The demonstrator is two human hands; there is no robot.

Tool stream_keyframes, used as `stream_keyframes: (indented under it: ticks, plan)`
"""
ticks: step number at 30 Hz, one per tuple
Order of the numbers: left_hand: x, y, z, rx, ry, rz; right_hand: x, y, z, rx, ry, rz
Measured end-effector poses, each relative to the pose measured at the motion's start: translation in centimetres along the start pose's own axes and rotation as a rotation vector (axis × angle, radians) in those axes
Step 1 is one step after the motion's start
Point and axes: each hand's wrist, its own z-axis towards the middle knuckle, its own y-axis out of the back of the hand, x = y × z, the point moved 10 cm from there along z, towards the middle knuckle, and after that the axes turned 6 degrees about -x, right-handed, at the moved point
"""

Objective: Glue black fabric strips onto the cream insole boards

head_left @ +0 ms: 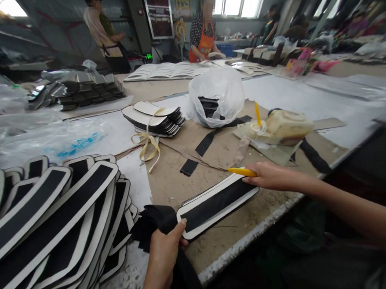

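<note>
In front of me lies a curved white piece with a black strip (220, 203) along its middle, on top of another white piece. My left hand (167, 248) grips its near left end, thumb on top. A bunch of black fabric strips (156, 221) is beside that hand, partly hidden by it. At the far right end, my right hand (266, 175) is closed around a yellow stick-like tool (242, 171) and rests on the piece. A short black strip (188, 167) lies on the brown board just beyond.
Many finished-looking black-and-white pieces (76, 207) are heaped at left. Farther back stand a tied stack (155, 117), a white plastic bag (216, 93) and a stained glue container (288, 127). The table edge (238, 249) runs along my right. Other people (204, 31) work across the table.
</note>
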Motion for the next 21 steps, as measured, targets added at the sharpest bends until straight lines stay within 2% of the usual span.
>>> stream_keyframes:
  ticks: [6,21]
  plan:
    - [1.0,0.5,0.5,-0.019,0.048,0.024,0.1,-1.3,0.7,-0.071,-0.087,-0.136]
    - [2.2,0.7,1.3,-0.015,0.101,0.132,-1.4,-3.0,1.8,-0.076,-0.117,-0.083]
